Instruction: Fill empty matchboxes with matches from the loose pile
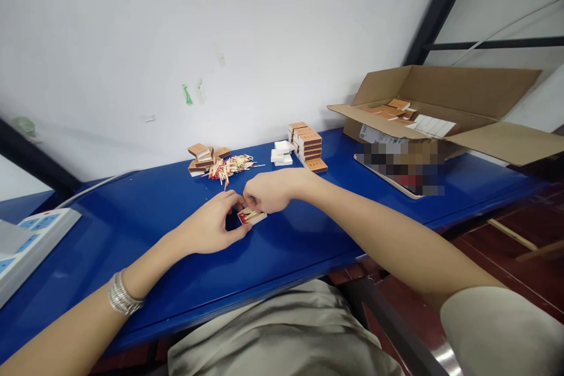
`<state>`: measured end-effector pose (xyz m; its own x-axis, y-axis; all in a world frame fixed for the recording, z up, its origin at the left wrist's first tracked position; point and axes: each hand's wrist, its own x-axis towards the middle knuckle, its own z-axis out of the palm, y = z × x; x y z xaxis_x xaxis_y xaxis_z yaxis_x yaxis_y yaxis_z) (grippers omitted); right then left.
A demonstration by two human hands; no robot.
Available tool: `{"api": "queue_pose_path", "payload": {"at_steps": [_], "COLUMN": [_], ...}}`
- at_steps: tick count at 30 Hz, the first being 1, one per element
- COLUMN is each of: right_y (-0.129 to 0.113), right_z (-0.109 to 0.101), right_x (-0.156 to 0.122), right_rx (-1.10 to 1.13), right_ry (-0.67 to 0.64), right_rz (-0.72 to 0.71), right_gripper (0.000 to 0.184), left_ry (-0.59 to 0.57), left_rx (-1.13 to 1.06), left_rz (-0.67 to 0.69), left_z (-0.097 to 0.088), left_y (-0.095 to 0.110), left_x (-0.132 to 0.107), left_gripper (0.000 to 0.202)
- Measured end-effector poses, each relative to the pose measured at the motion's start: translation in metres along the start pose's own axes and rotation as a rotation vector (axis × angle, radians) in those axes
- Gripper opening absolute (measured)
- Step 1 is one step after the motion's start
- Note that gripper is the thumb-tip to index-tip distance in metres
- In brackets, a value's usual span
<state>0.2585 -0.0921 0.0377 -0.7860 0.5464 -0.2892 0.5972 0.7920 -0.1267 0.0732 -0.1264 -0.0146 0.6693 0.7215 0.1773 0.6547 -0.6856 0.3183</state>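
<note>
Matchbox (252,217) lies on the blue counter (132,247) between both hands, matches showing. The left grip (211,224) is narrow, pressed against its edge; the right grip (268,191) is narrow just above it, and what it holds is too small to tell. Loose matches (229,167) and stacked matchboxes (306,144) lie beyond, with a cardboard carton (440,94) to the right.

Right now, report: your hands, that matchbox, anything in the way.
Left hand and right hand at the red-labelled matchbox, grip hard to tell. Matches showing on it. Pile of loose matches just beyond, not in the way.
</note>
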Motion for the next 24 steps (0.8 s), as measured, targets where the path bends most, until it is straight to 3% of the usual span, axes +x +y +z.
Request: {"api": "queue_pose_path", "payload": {"at_steps": [9, 13, 24], "right_y": [0.02, 0.025, 0.03], "right_z": [0.017, 0.021, 0.028], "right_x": [-0.005, -0.011, -0.011], "right_rx": [0.141, 0.238, 0.271], "right_ry": [0.219, 0.293, 0.308], "right_rz": [-0.164, -0.173, -0.201], "right_gripper": [0.014, 0.015, 0.013], "left_ry": [-0.034, -0.036, -0.015], "left_rx": [-0.013, -0.011, 0.001], "left_rz": [-0.037, -0.026, -0.014], "left_z": [-0.003, -0.003, -0.003], "left_y": [0.001, 0.002, 0.005], "left_x": [0.004, 0.005, 0.006], "left_gripper": [0.023, 0.023, 0.028]}}
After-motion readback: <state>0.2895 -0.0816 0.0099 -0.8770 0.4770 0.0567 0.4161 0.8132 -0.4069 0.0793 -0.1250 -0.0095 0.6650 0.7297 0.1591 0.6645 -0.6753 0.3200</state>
